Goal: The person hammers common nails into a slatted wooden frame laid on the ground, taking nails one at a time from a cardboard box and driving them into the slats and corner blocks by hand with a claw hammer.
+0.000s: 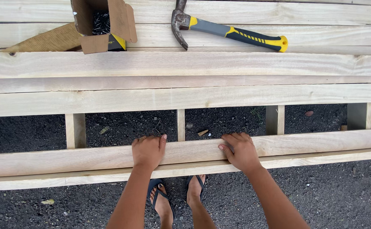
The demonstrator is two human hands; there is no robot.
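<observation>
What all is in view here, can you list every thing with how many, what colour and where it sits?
Hammer: one, rusty head with black and yellow handle, lying on the far planks at top centre.
Cardboard box: one, brown, open, dark nails inside, top left on the planks.
Woven mat: one, tan, partly under the box, top left.
Far planks: several, pale wood, laid side by side across the upper half.
Near plank: one, pale wood, running across under both hands.
Cross pieces: about five, pale wood, between near plank and far planks.
Ground: dark gravel, below and between the wood.
Sandals: two, dark, bottom centre.
Feet: two, in the sandals.
Left hand: resting on the near plank.
Right hand: resting on the near plank.
</observation>
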